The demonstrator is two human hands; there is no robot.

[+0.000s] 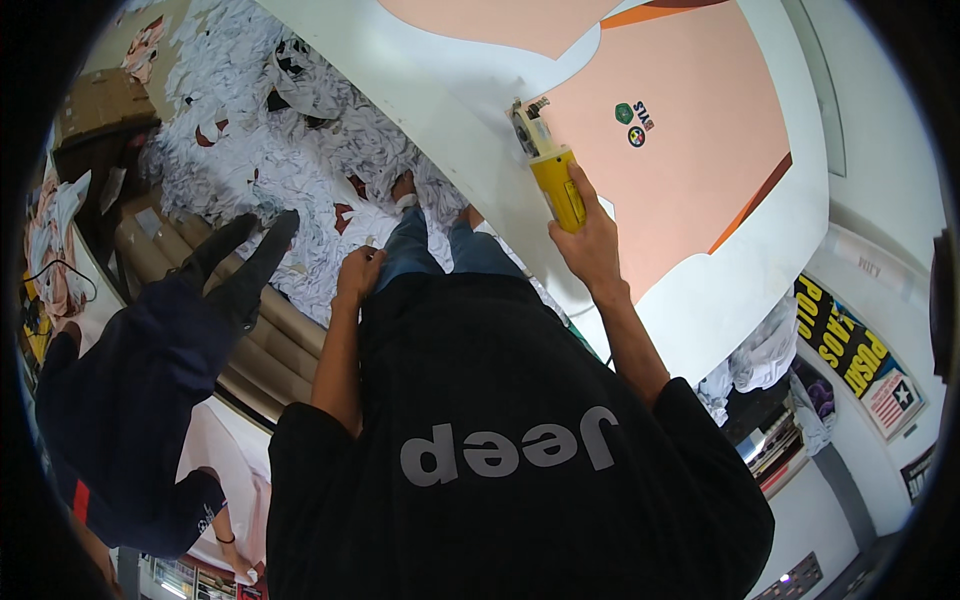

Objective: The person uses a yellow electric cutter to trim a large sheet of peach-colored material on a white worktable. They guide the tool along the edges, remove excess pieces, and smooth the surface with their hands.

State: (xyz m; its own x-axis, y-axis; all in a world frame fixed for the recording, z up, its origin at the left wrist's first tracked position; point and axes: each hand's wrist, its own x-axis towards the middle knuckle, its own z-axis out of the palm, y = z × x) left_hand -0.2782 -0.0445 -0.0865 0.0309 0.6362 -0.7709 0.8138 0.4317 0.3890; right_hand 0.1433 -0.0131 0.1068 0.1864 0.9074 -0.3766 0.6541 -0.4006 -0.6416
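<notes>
My right hand [584, 236] is wrapped round the yellow body of a hand-held electric fabric cutter [557, 190]. The cutter's pale head rests on the white table at the left edge of a peach fabric panel [690, 120]. Small printed badges and orange edging mark that panel. Part of another peach piece [510, 18] lies at the far side of the table. My left hand [360, 272] hangs beside my jeans, away from the table, with its fingers curled; whatever they may hold is hidden.
A white table [450, 120] runs diagonally ahead of me. Heaps of white scraps [300, 150] cover the floor around my feet. To the left, a co-worker in dark clothes [140, 370] is near long brown rolls [270, 350]. A stuffed shelf [775, 440] stands at the right.
</notes>
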